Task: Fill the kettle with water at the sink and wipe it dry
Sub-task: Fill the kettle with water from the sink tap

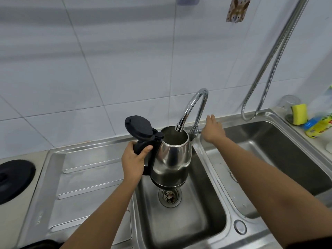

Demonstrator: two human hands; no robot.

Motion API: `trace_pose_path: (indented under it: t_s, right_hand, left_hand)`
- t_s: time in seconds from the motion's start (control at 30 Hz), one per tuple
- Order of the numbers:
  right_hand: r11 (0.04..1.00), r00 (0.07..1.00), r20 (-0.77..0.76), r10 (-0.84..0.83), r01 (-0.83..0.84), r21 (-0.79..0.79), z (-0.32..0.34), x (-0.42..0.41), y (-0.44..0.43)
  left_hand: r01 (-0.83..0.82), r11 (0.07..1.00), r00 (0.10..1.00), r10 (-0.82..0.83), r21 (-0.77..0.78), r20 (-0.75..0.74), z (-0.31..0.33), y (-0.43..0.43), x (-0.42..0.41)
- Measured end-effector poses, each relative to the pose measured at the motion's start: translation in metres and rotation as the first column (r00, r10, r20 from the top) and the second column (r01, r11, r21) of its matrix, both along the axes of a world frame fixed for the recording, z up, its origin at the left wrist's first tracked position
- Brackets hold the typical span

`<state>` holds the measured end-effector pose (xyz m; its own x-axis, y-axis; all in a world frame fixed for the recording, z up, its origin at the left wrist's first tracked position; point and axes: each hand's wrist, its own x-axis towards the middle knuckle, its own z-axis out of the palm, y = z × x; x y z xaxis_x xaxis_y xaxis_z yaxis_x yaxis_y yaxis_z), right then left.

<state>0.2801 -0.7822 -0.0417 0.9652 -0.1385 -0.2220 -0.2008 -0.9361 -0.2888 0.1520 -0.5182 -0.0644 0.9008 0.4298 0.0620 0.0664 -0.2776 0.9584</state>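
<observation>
A steel kettle (172,157) with a black handle and its black lid (138,129) flipped open hangs above the left sink basin (201,221). My left hand (133,161) grips the handle. The chrome tap's spout (179,125) sits just over the kettle's open mouth; no running water shows. My right hand (212,129) reaches to the tap's base, fingers extended over where its lever would be; the lever is hidden behind the hand.
A second basin (280,155) lies to the right. A ribbed draining board (86,177) lies left, with a black round kettle base (12,180) beyond it. A yellow sponge (299,114), a jar and a detergent bottle (319,125) stand at the far right. A metal hose (274,56) hangs on the tiled wall.
</observation>
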Motion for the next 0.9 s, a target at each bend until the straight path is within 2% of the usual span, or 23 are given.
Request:
trace_pose_path:
  t_s: [0.23, 0.6, 0.73, 0.9]
  right_hand:
    - [0.996, 0.992, 0.124, 0.027, -0.017, -0.083, -0.006, -0.012, -0.004]
    - [0.990, 0.990, 0.137, 0.016, 0.004, -0.144, -0.031, -0.059, 0.002]
    - [0.993, 0.991, 0.130, 0.029, -0.013, -0.117, -0.034, -0.066, 0.000]
    - [0.999, 0.988, 0.152, 0.001, -0.006, 0.032, -0.033, -0.083, 0.004]
  left_hand:
    - [-0.001, 1.000, 1.000, 0.001, -0.013, 0.014, 0.000, 0.001, 0.001]
    - [0.006, 1.000, 1.000, -0.005, -0.021, 0.021, 0.001, 0.002, 0.000]
    - [0.016, 1.000, 1.000, -0.015, -0.009, 0.019, 0.000, 0.000, 0.000]
    - [0.006, 1.000, 1.000, -0.006, -0.022, 0.007, -0.005, 0.002, -0.001]
